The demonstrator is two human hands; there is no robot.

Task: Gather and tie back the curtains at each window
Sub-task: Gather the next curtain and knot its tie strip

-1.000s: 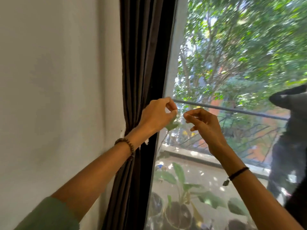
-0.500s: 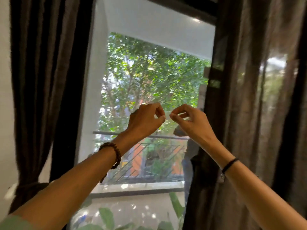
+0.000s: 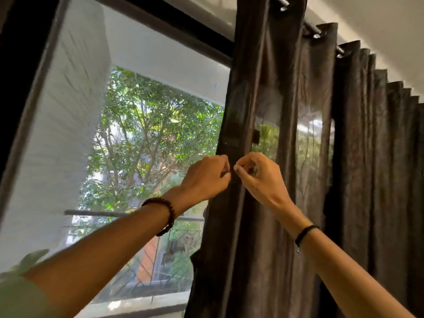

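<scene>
We have both hands raised at the leading edge of the dark curtain (image 3: 263,92), which hangs in loose folds from the rod (image 3: 309,31) on the right side of the window (image 3: 137,134). Half a second ago our hands met in front of open glass with the trees behind them; now they sit in front of the curtain's hem, and the view has swung right and upward, so the rod and the ceiling show and the tied-back curtain on the far left is out of the picture.

Our left hand (image 3: 206,177) is curled with its fingertips pressed together right at the curtain's edge; whether cloth is pinched inside that grip we cannot tell. Our right hand (image 3: 259,177) is just beside it, thumb and forefinger pinched together over the fabric, almost touching the left hand; something small may lie between them, but it is too blurred to name. The hands stand closer together than before.

A beaded bracelet (image 3: 165,216) circles our left wrist and a thin black band (image 3: 305,232) our right. Through the glass we see green trees (image 3: 149,138) and a balcony railing (image 3: 103,213).
</scene>
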